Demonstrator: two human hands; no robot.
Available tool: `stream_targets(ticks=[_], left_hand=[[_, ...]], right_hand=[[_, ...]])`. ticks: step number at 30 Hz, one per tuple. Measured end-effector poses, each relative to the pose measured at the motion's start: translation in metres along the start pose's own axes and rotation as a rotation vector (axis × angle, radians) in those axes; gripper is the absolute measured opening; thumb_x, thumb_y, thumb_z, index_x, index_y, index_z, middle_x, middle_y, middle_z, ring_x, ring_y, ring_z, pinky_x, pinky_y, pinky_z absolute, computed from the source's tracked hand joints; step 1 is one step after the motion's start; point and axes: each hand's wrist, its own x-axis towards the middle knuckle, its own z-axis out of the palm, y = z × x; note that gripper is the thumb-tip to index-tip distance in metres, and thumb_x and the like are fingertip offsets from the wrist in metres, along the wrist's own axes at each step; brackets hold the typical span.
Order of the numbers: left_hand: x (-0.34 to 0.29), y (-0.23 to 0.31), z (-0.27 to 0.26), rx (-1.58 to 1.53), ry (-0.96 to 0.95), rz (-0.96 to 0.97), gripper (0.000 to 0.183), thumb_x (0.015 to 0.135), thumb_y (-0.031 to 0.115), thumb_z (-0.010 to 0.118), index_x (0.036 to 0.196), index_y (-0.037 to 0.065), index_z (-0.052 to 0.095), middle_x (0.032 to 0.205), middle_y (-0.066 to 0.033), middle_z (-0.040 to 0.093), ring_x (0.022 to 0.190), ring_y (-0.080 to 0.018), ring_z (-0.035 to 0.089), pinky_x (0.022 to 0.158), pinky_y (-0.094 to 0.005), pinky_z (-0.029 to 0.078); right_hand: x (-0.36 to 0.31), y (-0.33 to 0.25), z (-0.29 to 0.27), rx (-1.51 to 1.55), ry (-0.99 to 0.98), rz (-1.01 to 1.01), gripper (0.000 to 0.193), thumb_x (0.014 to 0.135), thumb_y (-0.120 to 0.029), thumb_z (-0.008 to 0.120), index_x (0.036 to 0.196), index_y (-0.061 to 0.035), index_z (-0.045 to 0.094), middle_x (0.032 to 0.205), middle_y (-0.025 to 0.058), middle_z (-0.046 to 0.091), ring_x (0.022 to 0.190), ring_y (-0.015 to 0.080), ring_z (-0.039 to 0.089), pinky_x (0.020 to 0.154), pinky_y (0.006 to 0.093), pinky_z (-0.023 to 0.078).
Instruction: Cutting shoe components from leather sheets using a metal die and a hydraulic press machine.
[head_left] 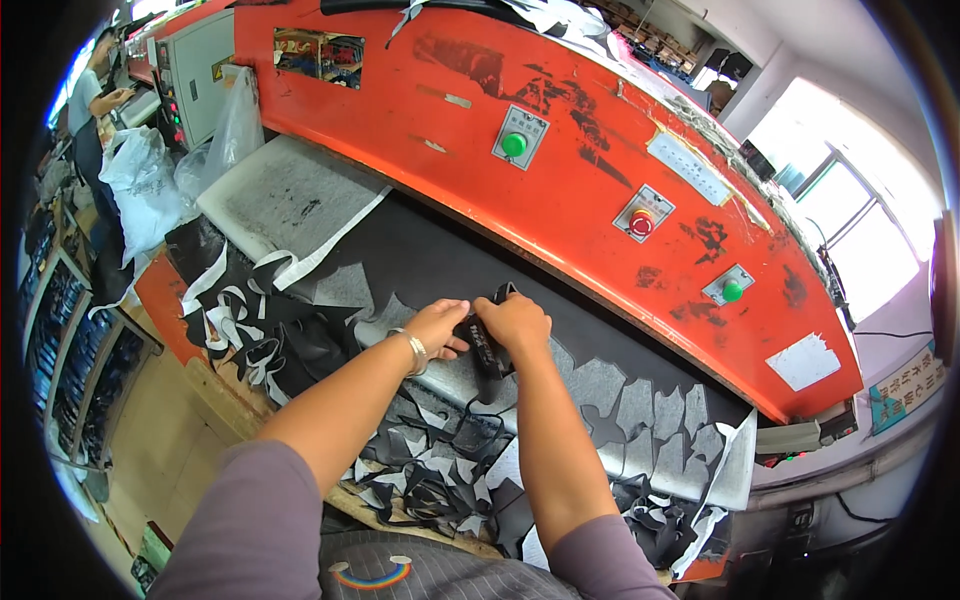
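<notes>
In front of me, both hands are at a small black cutting die (487, 350) with pale markings on its side, tilted over the pale cutting board (737, 470). My right hand (516, 322) is closed around its right side. My left hand (436, 330), with a bracelet at the wrist, has its fingers curled against the die's left side; some fingertips are hidden. Beyond the hands a black sheet of material (440, 240) lies under the press. Grey cut pieces (637, 408) lie on the board to the right, and black and white offcuts (430, 455) are heaped nearer me.
The red press beam (590, 190) spans the far side, with green buttons (514, 145) and a red stop button (640, 222). More scraps (235, 315) hang at the left, near a white sack (142, 180). Another person (88, 110) stands far left beside a shelf rack (75, 350).
</notes>
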Motion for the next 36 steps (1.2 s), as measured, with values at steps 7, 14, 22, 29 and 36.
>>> stream_targets(ticks=[7,14,22,29,36], left_hand=[[0.016,-0.014,0.046,0.41,-0.073,0.101,0.048,0.096,0.048,0.046,0.124,0.01,0.052,0.082,0.0002,0.059,0.061,-0.0094,0.053,0.048,-0.0242,0.042],[-0.008,-0.029,0.056,0.187,-0.172,0.253,0.044,0.094,0.042,0.052,0.098,-0.001,0.06,0.07,-0.0026,0.058,0.057,-0.0108,0.056,0.048,-0.0267,0.046],[-0.083,-0.07,0.005,0.919,-0.755,0.304,0.051,0.086,0.042,0.064,0.097,-0.007,0.059,0.091,-0.0233,0.067,0.08,-0.0285,0.067,0.075,-0.0385,0.051],[-0.085,-0.038,-0.046,0.846,-0.101,0.533,0.033,0.083,0.027,0.065,0.108,0.006,0.061,0.106,-0.0134,0.062,0.103,-0.0309,0.059,0.089,-0.0394,0.047],[-0.051,-0.054,-0.064,0.822,0.144,0.705,0.04,0.081,0.024,0.065,0.115,0.008,0.055,0.131,-0.0172,0.051,0.128,-0.0326,0.042,0.105,-0.0432,0.031]], right_hand=[[-0.024,0.072,0.002,0.876,0.007,-0.107,0.028,0.082,-0.025,0.055,0.093,-0.0015,0.065,0.084,0.0106,0.067,0.08,0.0214,0.062,0.073,0.0324,0.047],[-0.054,0.094,0.013,1.085,0.053,-0.266,0.016,0.094,-0.015,0.055,0.104,-0.0028,0.058,0.088,0.004,0.063,0.081,0.0115,0.058,0.072,0.0285,0.048],[-0.048,0.035,-0.043,-0.277,0.222,-1.144,0.012,0.078,-0.003,0.058,0.089,-0.0084,0.059,0.092,0.008,0.065,0.103,0.0284,0.059,0.097,0.0422,0.042],[0.005,-0.012,-0.013,-0.588,0.067,-1.514,0.011,0.08,-0.011,0.053,0.088,-0.0126,0.061,0.096,0.0021,0.064,0.118,0.0224,0.052,0.107,0.0419,0.034],[0.016,-0.014,0.005,-0.65,0.033,-1.425,0.015,0.081,-0.012,0.052,0.091,-0.0118,0.063,0.103,0.0052,0.063,0.12,0.0244,0.05,0.107,0.0416,0.034]])
